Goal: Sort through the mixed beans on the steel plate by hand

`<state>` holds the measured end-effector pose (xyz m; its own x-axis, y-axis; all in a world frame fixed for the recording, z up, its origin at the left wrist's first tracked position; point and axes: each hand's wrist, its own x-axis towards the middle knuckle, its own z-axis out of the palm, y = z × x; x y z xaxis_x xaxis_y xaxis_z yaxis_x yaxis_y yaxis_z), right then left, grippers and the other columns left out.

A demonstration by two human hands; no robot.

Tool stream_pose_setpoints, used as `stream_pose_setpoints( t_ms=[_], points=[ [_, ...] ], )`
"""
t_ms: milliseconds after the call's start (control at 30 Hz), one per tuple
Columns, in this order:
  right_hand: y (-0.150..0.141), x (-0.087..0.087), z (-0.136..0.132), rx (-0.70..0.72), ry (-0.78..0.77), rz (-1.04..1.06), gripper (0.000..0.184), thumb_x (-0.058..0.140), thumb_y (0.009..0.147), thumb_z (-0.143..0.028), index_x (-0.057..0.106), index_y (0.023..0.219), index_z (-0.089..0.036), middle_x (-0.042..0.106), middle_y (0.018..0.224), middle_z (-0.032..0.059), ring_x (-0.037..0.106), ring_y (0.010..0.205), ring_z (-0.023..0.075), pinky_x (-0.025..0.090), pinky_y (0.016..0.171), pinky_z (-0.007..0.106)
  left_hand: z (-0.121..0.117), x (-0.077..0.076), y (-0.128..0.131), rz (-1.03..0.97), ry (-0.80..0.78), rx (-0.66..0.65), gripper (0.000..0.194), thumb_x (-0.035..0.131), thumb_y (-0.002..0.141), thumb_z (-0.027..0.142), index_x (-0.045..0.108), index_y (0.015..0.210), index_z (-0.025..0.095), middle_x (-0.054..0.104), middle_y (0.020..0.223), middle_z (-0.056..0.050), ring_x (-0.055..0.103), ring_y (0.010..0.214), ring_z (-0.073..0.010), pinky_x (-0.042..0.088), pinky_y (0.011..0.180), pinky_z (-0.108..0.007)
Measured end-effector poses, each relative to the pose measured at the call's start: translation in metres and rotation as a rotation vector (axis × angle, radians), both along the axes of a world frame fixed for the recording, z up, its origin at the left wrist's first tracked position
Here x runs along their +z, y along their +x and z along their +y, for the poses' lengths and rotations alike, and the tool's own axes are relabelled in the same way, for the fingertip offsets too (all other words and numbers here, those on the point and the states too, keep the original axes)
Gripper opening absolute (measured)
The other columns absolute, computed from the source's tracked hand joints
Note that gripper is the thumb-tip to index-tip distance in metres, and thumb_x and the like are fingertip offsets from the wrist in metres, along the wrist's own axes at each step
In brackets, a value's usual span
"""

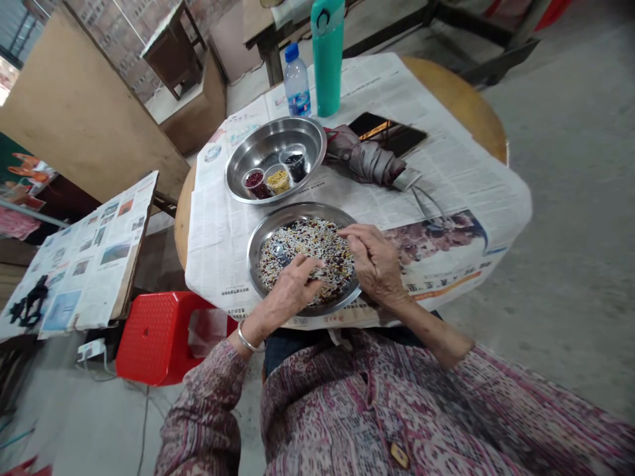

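In the plate, the grains are yet much mixed. At its eleven o'clock, cups in the bowl hold beans already separated by colour. Left hand, at seven, curls loosely; right hand, at three, has narrow fingers; their hold, one cannot tell.

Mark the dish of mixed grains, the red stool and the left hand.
Dish of mixed grains [306, 209], head view: far rim.
Red stool [151, 324], head view: seat top.
Left hand [289, 287], head view: back of hand.

Soft lt. w/ edge distort.
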<state>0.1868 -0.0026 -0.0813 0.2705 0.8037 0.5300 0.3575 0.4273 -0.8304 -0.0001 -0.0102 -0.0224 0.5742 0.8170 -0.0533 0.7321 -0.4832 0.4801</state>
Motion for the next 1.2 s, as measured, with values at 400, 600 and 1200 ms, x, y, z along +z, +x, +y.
stream_pose_setpoints(
  t_ms=[400, 600, 1200],
  points=[
    [0.001, -0.002, 0.001, -0.009, 0.006, -0.013, 0.032, 0.043, 0.104, -0.037, 0.073, 0.101, -0.025, 0.073, 0.105, 0.0088, 0.069, 0.103, 0.0248, 0.054, 0.097, 0.046, 0.039, -0.026, 0.031, 0.397, 0.324, -0.174, 0.060, 0.040, 0.106, 0.050, 0.034, 0.160, 0.025, 0.030, 0.170, -0.009, 0.019, 0.160, -0.0322, 0.017, 0.128, -0.065],
    [0.000, -0.002, 0.001, -0.005, 0.023, -0.004, 0.030, 0.044, 0.103, -0.034, 0.072, 0.101, -0.024, 0.073, 0.102, 0.0080, 0.069, 0.099, 0.0237, 0.055, 0.094, 0.044, 0.039, -0.020, 0.003, 0.551, 0.300, 0.126, 0.071, 0.038, 0.103, 0.060, 0.026, 0.164, 0.024, 0.019, 0.173, -0.011, 0.016, 0.161, -0.0355, 0.022, 0.127, -0.065],
    [0.001, -0.001, 0.000, 0.004, 0.009, -0.021, 0.030, 0.043, 0.104, -0.033, 0.072, 0.100, -0.024, 0.073, 0.103, 0.0086, 0.069, 0.100, 0.0236, 0.055, 0.095, 0.043, 0.039, -0.025, 0.031, 0.492, 0.323, -0.162, 0.076, 0.037, 0.102, 0.065, 0.023, 0.165, 0.025, 0.019, 0.173, -0.009, 0.011, 0.162, -0.0349, 0.015, 0.127, -0.069]
  ],
)
